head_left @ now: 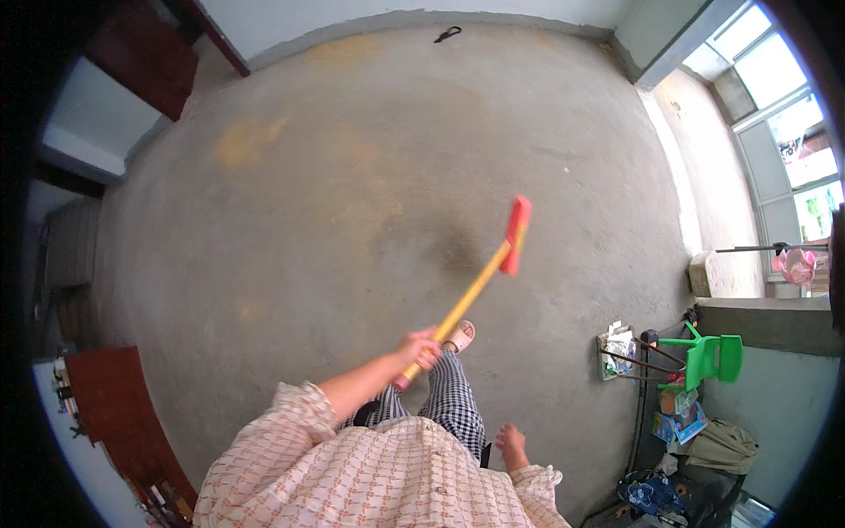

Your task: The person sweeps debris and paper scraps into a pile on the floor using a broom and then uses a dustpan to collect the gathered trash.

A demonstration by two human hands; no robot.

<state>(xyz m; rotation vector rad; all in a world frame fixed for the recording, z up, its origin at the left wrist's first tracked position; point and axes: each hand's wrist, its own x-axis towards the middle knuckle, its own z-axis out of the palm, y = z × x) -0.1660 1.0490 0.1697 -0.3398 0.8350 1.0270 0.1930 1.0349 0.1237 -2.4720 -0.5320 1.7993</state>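
My left hand is wrapped round the yellow handle of a broom, close to the handle's red end. The broom slants away up and to the right, and its red head is over the concrete floor in front of me; I cannot tell whether it touches the floor. My right hand hangs by my right side, fingers loosely bent and apart, with nothing in it. One foot in a light slipper shows just below the handle.
Bare grey concrete floor spreads ahead, with a small black object by the far wall. At right stand a green child's chair, a folded beige cloth and clutter. A brown wooden cabinet stands at left.
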